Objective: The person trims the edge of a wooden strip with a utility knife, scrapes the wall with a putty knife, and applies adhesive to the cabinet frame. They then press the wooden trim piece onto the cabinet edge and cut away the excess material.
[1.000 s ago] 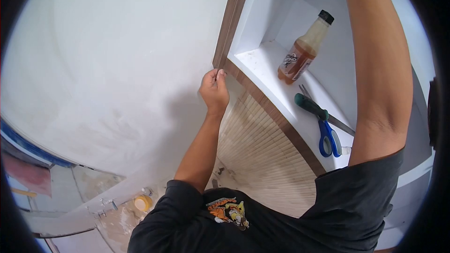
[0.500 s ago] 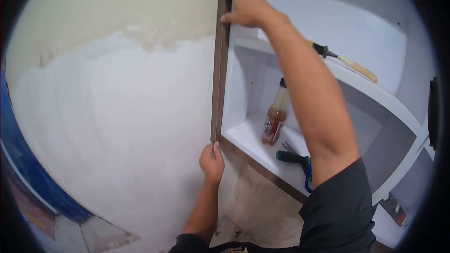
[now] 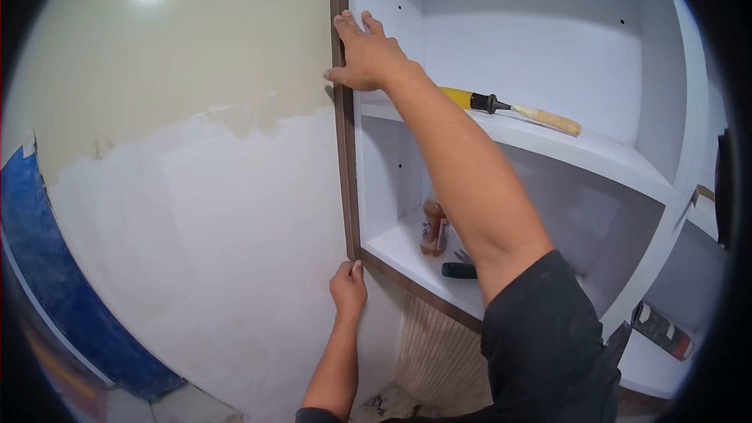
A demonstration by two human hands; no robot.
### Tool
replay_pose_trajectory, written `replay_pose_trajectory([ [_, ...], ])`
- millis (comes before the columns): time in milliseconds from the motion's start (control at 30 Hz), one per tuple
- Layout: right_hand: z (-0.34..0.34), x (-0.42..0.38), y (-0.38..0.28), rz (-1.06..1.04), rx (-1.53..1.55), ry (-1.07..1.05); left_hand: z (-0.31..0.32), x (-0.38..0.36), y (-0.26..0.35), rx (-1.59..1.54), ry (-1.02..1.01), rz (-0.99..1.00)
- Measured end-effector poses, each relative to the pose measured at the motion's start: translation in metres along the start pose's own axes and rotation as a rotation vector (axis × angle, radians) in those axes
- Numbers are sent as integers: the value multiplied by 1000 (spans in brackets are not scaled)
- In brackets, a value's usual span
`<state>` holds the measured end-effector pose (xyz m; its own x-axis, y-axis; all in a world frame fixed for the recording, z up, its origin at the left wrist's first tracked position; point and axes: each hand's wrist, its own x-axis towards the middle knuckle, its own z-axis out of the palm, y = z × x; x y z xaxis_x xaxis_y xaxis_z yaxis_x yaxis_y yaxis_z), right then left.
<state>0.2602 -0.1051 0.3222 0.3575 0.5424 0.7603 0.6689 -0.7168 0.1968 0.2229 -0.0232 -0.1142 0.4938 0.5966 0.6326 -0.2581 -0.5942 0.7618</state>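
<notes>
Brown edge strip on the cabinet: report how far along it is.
Done: the bottom shelf edge already carries brown trim. In hand: the vertical brown strip, right hand pressing high, left hand pinching its lower end. Left: the upper shelf front shows bare white.

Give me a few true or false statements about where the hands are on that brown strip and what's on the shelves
1. The right hand presses the brown strip high on the cabinet edge. True.
2. The left hand is at the strip's top end. False: it pinches the bottom end.
3. A yellow-handled tool lies on the upper shelf. True.
4. The bottle stands on the upper shelf. False: it stands on the shelf below.
5. The wall left of the strip is all one colour. False: beige above, white below.
</notes>
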Motion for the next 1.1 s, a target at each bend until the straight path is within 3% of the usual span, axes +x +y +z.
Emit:
replay_pose_trajectory([
  [133, -7, 1, -9, -1, -52, 27, -6, 3, 3, 83, -21, 12],
  [300, 2, 7, -12, 46, -56, 70, -15, 4, 20, 188, -81, -112],
  [500, 1, 8, -11, 46, -43, 62, -27, 18, 37, 399, -73, 63],
  [600, 2, 6, -10, 37, -31, 70, -46, 35, 72, 488, -231, 24],
  [667, 6, 7, -8, 36, -25, 91, -60, 62, 96, 400, -222, 81],
  [733, 15, 9, -8, 44, -23, 113, -75, 106, 131, 78, -43, 298],
  [867, 21, 8, -13, 88, 88, 164, -111, 206, 254, -109, 108, 558],
  [1000, 36, 6, -12, 94, 123, 232, -108, 302, 351, -353, -36, 449],
  [1100, 41, 5, -13, 90, 149, 280, -96, 369, 385, -176, 59, 505],
])
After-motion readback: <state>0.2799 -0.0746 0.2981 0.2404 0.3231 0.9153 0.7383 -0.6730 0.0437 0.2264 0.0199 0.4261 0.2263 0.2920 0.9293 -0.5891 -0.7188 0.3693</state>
